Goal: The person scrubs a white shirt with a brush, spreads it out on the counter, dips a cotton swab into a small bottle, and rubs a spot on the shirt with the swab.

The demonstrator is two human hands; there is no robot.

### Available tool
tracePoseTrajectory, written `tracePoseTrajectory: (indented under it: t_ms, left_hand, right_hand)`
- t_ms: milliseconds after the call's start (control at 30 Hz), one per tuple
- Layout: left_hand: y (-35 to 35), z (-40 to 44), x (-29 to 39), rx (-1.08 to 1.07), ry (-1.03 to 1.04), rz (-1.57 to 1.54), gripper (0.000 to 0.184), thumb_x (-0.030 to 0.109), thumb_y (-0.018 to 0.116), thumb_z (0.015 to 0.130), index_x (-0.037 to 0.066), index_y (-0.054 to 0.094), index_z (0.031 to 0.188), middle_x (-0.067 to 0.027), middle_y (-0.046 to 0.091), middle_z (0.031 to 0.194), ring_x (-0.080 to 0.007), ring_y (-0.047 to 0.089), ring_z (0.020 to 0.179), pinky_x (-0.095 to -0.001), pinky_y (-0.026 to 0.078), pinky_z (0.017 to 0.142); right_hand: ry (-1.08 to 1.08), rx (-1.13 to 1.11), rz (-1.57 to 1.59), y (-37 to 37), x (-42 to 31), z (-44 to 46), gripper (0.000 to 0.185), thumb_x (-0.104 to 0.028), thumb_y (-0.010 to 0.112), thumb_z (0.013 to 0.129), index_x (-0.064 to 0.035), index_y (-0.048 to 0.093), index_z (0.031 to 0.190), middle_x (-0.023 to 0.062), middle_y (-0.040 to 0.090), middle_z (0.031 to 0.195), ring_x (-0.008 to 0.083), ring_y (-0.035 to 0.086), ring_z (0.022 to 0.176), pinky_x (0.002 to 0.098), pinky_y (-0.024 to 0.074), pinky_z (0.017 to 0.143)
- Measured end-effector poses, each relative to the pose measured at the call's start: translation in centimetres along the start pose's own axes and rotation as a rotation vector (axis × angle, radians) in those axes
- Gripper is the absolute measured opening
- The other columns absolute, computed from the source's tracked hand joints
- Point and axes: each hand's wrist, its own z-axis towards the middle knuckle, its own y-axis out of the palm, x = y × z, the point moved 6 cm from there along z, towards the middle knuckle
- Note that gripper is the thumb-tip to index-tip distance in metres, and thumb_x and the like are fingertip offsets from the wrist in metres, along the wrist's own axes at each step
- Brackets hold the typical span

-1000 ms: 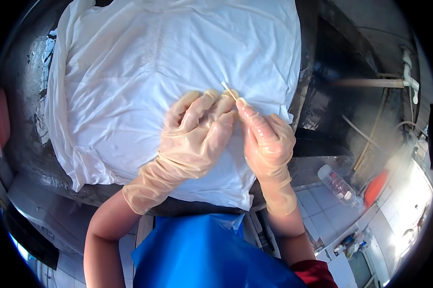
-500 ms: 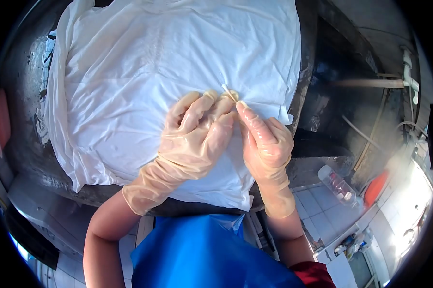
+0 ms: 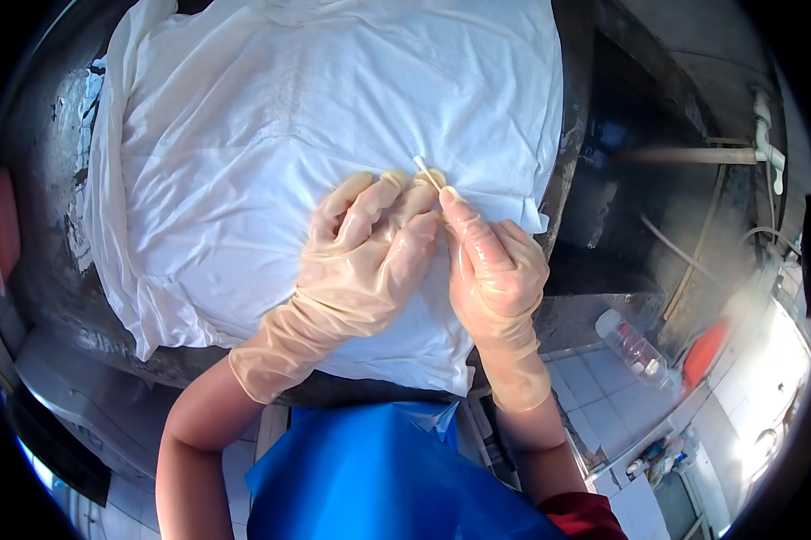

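Observation:
A cotton swab [image 3: 428, 173] with a white tip is pinched by my gloved right hand [image 3: 495, 265], its stick between the thumb and curled fingers. The upper tip points up and to the left, close to my left index fingertip. My left hand [image 3: 365, 256], also in a cream rubber glove, rests on the white cloth [image 3: 243, 162] with its fingers bent and apart, pressing down on the fabric. The cloth is wrinkled and spread over a dark slab [image 3: 72, 306]. The swab's lower end is hidden in my right hand.
At the right, a clear plastic bottle [image 3: 635, 346] lies on the tiled floor [image 3: 590, 387] beside an orange-red object [image 3: 704, 353]. A white pipe with a tap [image 3: 770, 157] is on the far right. A pink basin-like thing [image 3: 2, 223] shows at the left edge. My blue apron [image 3: 378, 486] is below.
My right hand has shifted very slightly to the left with the cotton swab. My left hand and the cloth look unmoved.

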Motion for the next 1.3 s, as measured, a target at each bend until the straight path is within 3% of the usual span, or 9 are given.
tracePoseTrajectory:
  t_ms: [1033, 1067, 1100, 1167, 1200, 1300]
  left_hand:
    - [0.2, 0.0, 0.2, -0.005, -0.007, 0.031, 0.036, 0.012, 0.069, 0.076, 0.003, 0.062, 0.11, -0.0097, 0.066, 0.12, -0.0275, 0.057, 0.115, -0.0424, 0.045, 0.1]
    - [0.2, 0.0, 0.2, 0.015, 0.004, 0.037, 0.036, 0.012, 0.069, 0.076, 0.003, 0.061, 0.11, -0.0097, 0.066, 0.121, -0.0276, 0.057, 0.114, -0.0425, 0.045, 0.1]
    - [0.1, 0.0, 0.1, 0.036, 0.015, 0.045, 0.036, 0.012, 0.068, 0.075, 0.003, 0.06, 0.109, -0.0097, 0.066, 0.121, -0.0277, 0.057, 0.114, -0.0426, 0.045, 0.1]
    - [-0.2, 0.2, 0.0, -0.011, 0.017, 0.033, 0.037, 0.012, 0.067, 0.075, 0.002, 0.06, 0.109, -0.0104, 0.066, 0.122, -0.0277, 0.057, 0.113, -0.0425, 0.044, 0.099]
    - [0.0, 0.2, 0.0, -0.059, 0.017, 0.016, 0.037, 0.012, 0.067, 0.074, 0.002, 0.059, 0.109, -0.011, 0.066, 0.123, -0.0276, 0.058, 0.113, -0.0424, 0.044, 0.099]
    - [0.3, -0.1, -0.2, 0.006, 0.048, 0.027, 0.04, 0.014, 0.066, 0.072, 0.001, 0.059, 0.109, -0.0126, 0.066, 0.126, -0.0274, 0.058, 0.113, -0.0421, 0.045, 0.098]
  right_hand:
    - [-0.01, -0.004, -0.016, 0.0, -0.1, 0.7, 0.044, 0.006, 0.073, 0.072, -0.0084, 0.073, 0.114, 0.0018, 0.058, 0.064, 0.0216, 0.057, 0.056, 0.0311, 0.0471, 0.052]
    - [0.018, 0.028, 0.088, 0.0, -0.2, 1.1, 0.039, 0.011, 0.073, 0.076, -0.0052, 0.075, 0.11, 0.0072, 0.07, 0.075, 0.0242, 0.057, 0.055, 0.0351, 0.0464, 0.054]
    - [0.016, 0.032, 0.088, -0.5, -0.4, 1.0, 0.039, 0.011, 0.073, 0.076, -0.0052, 0.075, 0.11, 0.0072, 0.07, 0.075, 0.0242, 0.057, 0.055, 0.0351, 0.0464, 0.054]
    - [0.055, -0.075, 0.016, -1.2, -0.1, 0.2, 0.038, 0.011, 0.074, 0.076, -0.0039, 0.075, 0.11, 0.0079, 0.069, 0.073, 0.0239, 0.056, 0.054, 0.0346, 0.0463, 0.054]
    - [0.017, 0.019, 0.036, -1.9, 0.2, 0.1, 0.042, 0.009, 0.075, 0.072, -0.0054, 0.074, 0.112, 0.0017, 0.057, 0.061, 0.0197, 0.05, 0.048, 0.0304, 0.0443, 0.049]
    - [0.085, 0.012, 0.024, -2.7, 1.4, -0.8, 0.041, 0.011, 0.077, 0.073, -0.0039, 0.075, 0.112, 0.0018, 0.058, 0.061, 0.0189, 0.05, 0.048, 0.0303, 0.0439, 0.049]
